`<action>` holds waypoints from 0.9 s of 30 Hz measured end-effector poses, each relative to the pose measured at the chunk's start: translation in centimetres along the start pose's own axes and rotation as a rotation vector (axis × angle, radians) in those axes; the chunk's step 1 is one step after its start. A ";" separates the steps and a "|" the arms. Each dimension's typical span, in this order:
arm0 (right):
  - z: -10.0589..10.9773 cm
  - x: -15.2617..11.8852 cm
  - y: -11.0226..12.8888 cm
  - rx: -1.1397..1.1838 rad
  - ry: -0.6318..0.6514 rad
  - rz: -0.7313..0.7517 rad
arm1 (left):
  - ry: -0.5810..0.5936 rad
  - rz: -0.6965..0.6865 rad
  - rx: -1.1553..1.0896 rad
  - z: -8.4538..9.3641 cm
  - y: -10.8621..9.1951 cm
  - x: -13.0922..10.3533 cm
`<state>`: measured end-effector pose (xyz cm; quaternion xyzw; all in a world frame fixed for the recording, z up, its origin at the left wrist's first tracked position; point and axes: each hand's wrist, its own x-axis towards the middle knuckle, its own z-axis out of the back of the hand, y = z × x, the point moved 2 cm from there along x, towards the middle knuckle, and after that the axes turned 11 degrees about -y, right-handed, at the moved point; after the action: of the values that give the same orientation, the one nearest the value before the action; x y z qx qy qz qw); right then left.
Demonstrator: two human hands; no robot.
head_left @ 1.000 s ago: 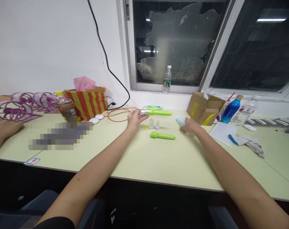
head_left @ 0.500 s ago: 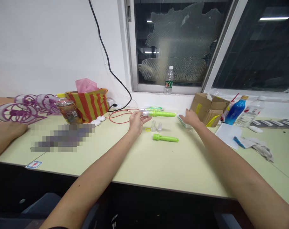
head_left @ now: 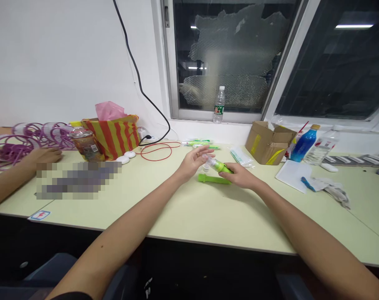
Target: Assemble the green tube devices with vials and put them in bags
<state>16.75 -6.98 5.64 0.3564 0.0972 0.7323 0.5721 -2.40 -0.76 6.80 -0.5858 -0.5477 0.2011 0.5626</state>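
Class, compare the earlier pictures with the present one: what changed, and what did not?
The right hand let go of the plastic packet and grasped the clear-and-green tube, which moved nearer the person and now slants. The left hand is at its clear end. A co-worker's hand moved rightward. The loose green tube and cardboard box stayed put.

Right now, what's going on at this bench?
The person's right hand grips the green part of a green-and-clear plastic tube, and the left hand is at its clear end; whether that hand grips it is unclear. A second green tube lies on the table just below. A clear plastic packet lies near the open cardboard box. At the far left, another person's hand is beside the purple spools.
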 end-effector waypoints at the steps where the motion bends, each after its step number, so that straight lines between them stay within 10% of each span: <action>1: -0.2 -0.1 -0.4 0.097 0.045 -0.030 | 0.068 0.002 0.001 -0.1 -0.4 -0.1; 6: -1.0 -0.5 -1.4 0.347 0.178 -0.133 | 0.182 0.032 0.017 -0.4 -1.0 -0.3; 27: -1.2 -0.2 -0.5 -0.070 -0.138 0.035 | -0.040 -0.005 0.011 -0.3 -0.7 0.1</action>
<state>16.44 -6.66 4.40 0.3874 0.0257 0.7189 0.5766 -2.40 -0.94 7.53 -0.5772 -0.5591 0.2142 0.5553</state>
